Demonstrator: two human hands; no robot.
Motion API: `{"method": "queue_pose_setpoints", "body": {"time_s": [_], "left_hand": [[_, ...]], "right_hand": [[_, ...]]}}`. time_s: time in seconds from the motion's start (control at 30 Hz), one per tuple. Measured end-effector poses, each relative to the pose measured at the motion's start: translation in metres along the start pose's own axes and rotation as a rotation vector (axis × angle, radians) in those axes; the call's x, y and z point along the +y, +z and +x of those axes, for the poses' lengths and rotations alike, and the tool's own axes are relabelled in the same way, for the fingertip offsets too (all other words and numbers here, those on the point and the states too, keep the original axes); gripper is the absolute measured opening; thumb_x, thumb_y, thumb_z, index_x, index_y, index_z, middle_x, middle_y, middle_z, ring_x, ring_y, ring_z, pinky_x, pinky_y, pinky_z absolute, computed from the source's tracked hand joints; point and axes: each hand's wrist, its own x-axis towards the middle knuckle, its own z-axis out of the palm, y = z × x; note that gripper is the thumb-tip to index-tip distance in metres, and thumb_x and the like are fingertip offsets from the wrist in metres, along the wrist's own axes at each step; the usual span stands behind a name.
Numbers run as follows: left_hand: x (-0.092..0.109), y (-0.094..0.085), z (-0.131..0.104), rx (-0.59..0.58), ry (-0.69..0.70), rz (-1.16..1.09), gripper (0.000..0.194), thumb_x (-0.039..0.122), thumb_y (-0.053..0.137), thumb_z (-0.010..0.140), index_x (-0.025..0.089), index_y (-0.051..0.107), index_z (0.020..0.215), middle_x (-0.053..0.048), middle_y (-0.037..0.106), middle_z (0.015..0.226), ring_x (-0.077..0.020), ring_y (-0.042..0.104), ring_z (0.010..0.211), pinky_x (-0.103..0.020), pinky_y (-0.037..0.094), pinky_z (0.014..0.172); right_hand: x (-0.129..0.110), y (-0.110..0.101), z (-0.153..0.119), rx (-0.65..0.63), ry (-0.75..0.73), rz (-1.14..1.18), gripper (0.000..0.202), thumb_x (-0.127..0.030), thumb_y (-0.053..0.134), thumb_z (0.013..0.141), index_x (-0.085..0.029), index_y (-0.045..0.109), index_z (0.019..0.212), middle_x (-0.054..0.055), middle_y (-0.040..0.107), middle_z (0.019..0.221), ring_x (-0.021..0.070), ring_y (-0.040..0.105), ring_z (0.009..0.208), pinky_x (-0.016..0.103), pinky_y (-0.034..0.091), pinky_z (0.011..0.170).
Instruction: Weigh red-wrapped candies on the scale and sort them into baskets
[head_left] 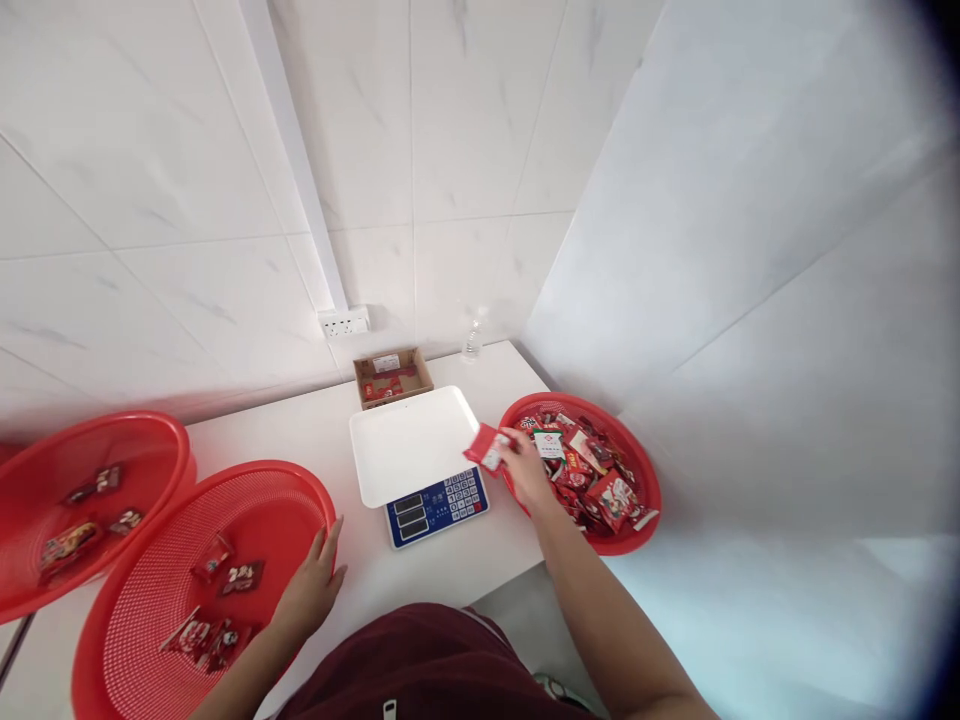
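My right hand (523,468) holds a red packet (487,448) between its fingertips, above the gap between the scale and the right basket. The white scale tray (412,445) has nothing on it; its blue keypad (437,508) faces me. Several red packets (577,470) fill the right red basket (651,470). My left hand (313,585), fingers apart, rests at the rim of the middle red basket (300,480), which holds several small packets (241,577).
Another red basket (161,430) with a few packets stands at the far left. Behind the scale sit a small cardboard box (416,378) with red packets and a clear plastic bottle (473,338). A socket strip (345,321) is on the tiled wall.
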Motion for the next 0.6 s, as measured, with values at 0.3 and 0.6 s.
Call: {"method": "queue_pose_setpoints", "body": {"time_s": [0.3, 0.6], "left_hand": [[0.030, -0.015, 0.043, 0.105, -0.122, -0.037, 0.060, 0.036, 0.030, 0.090, 0.014, 0.015, 0.144, -0.023, 0.028, 0.145, -0.0368, 0.036, 0.130, -0.051, 0.042, 0.091], [0.017, -0.004, 0.038, 0.284, -0.022, -0.114, 0.065, 0.043, 0.038, 0.084, 0.006, 0.030, 0.137, -0.022, 0.037, 0.140, -0.0319, 0.033, 0.132, -0.048, 0.032, 0.105]], "right_hand": [[0.013, -0.061, 0.007, -0.061, -0.142, -0.828, 0.034, -0.019, 0.047, 0.078, -0.016, 0.059, 0.111, 0.014, 0.059, 0.114, 0.0259, 0.053, 0.109, 0.041, 0.040, 0.094], [0.063, -0.123, 0.012, 0.055, -0.121, -1.200, 0.052, -0.023, 0.060, 0.073, -0.019, 0.050, 0.124, 0.019, 0.037, 0.137, 0.0337, 0.045, 0.118, 0.044, 0.039, 0.091]]}}
